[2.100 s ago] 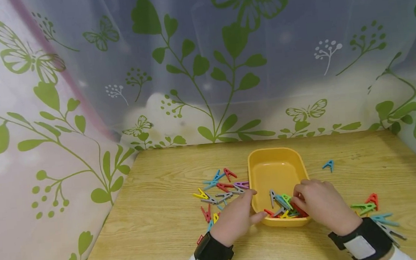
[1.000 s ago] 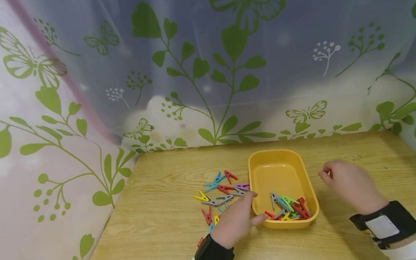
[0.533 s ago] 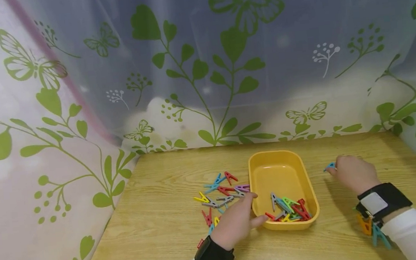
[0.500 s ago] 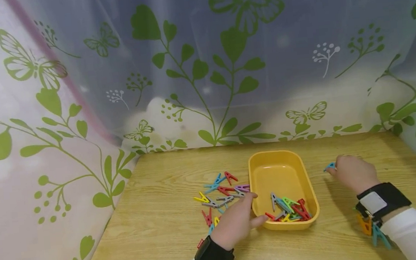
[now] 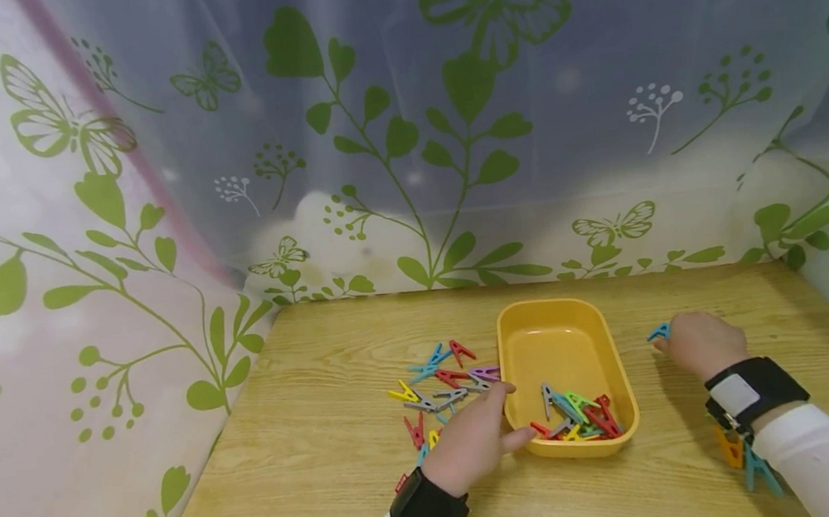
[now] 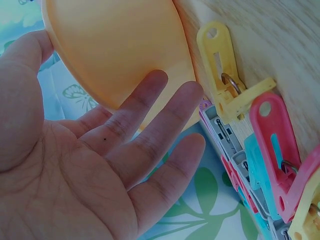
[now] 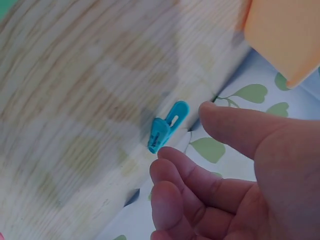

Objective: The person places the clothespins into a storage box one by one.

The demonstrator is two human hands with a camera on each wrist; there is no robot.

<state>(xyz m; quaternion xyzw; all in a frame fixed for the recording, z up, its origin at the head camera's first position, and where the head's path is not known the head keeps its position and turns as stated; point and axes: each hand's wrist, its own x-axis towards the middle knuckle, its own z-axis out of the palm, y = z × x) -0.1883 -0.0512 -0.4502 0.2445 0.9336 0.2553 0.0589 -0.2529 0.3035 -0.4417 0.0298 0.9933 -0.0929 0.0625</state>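
A yellow plastic basin (image 5: 554, 345) holds several coloured clothespins (image 5: 575, 416) at its near end. My left hand (image 5: 470, 443) rests against the basin's near left side, its fingers fairly straight along the wall in the left wrist view. Right of the basin, my right hand (image 5: 702, 345) reaches to a blue clothespin (image 7: 167, 127) lying on the table. In the right wrist view the thumb and loosely bent fingers stand apart around it, fingertips right at its near end, with nothing pinched between them.
Several clothespins (image 5: 450, 376) in mixed colours lie left of the basin, partly behind the left hand. An orange clothespin (image 5: 730, 449) and a light blue one (image 5: 760, 471) lie beside the right forearm. A patterned curtain (image 5: 391, 169) rises behind the wooden table (image 5: 315, 468).
My right hand has come out of the basin, leaving a red clothespin there, and moved right to the blue clothespin on the table. The left hand has stayed at the basin.
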